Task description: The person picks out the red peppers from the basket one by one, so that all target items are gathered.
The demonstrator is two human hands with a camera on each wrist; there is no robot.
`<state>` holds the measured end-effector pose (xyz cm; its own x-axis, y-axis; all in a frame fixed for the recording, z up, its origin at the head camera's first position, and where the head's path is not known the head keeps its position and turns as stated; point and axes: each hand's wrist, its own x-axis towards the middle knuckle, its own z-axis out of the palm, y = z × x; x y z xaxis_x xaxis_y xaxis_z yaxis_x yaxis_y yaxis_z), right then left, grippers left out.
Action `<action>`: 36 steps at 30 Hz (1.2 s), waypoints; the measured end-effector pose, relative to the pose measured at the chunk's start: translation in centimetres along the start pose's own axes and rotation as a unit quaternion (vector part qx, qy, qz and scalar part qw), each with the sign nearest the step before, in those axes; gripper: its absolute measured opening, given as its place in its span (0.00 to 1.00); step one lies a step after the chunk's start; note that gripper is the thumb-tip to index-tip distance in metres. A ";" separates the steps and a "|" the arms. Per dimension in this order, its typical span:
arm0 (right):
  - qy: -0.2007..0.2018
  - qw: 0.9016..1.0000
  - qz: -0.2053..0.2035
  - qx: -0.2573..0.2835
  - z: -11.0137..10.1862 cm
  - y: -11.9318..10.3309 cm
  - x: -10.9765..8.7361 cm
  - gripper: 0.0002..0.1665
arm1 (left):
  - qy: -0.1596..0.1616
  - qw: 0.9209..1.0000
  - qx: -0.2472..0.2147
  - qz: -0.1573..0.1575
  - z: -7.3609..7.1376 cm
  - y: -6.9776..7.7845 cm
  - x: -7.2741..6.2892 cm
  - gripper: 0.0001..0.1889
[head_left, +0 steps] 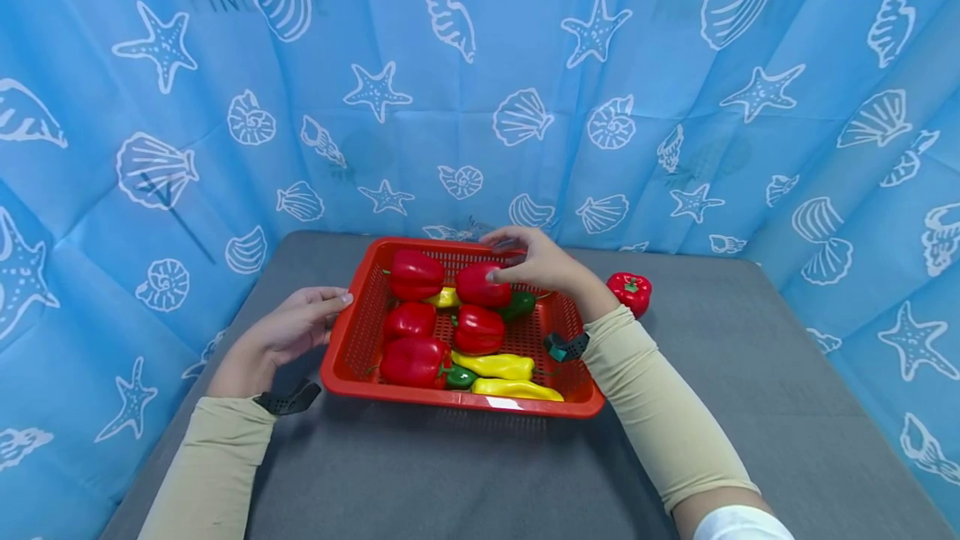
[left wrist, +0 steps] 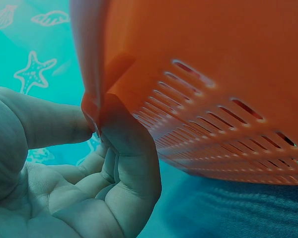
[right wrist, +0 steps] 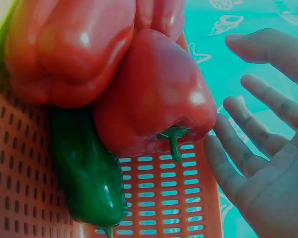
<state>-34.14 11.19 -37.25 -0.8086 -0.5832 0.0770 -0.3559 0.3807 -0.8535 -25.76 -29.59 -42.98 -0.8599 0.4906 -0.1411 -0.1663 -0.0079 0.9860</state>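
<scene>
A red perforated plastic basket (head_left: 420, 397) stands on the grey table with several red bell peppers, yellow peppers and green peppers in it. My left hand (head_left: 302, 325) pinches its left rim between thumb and curled index finger, plain in the left wrist view. Over the basket's far side is my right hand (head_left: 542, 263), beside a red bell pepper (head_left: 478, 285). In the right wrist view its fingers are spread, holding nothing, with fingertips close to a red bell pepper (right wrist: 154, 94); whether they touch cannot be told. Next to that pepper lies a green pepper (right wrist: 89, 168).
Another red bell pepper (head_left: 630, 293) sits on the table (head_left: 750, 373), outside the basket to the right, partly behind the right forearm. Two yellow peppers (head_left: 517, 390) lie along the basket's near side. A blue shell-patterned curtain (head_left: 480, 65) hangs behind the table.
</scene>
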 end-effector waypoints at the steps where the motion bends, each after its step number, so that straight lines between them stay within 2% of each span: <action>1: 0.000 1.000 0.000 -0.001 0.0 0.0 0.0 0.33 | 0.000 1.000 0.000 0.000 0.0 0.0 0.0 0.17; 25: -0.032 0.999 0.015 -0.020 0.1 0.6 0.4 0.34 | 0.008 1.000 0.008 -0.009 -0.1 0.3 0.0 0.19; 32: -0.072 0.997 0.032 -0.025 0.3 0.7 0.3 0.37 | 0.008 1.000 0.008 -0.008 -0.1 0.2 -0.1 0.18; 36: -0.081 0.995 0.041 -0.035 0.3 0.7 0.2 0.37 | 0.007 1.000 0.005 -0.007 0.0 0.1 -0.1 0.18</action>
<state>-34.35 11.08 -37.97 -0.7524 -0.6539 -0.0790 -0.3287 0.4767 -0.8153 -25.69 -29.64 -42.87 -0.8642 0.4782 -0.1563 -0.1742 0.0070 0.9847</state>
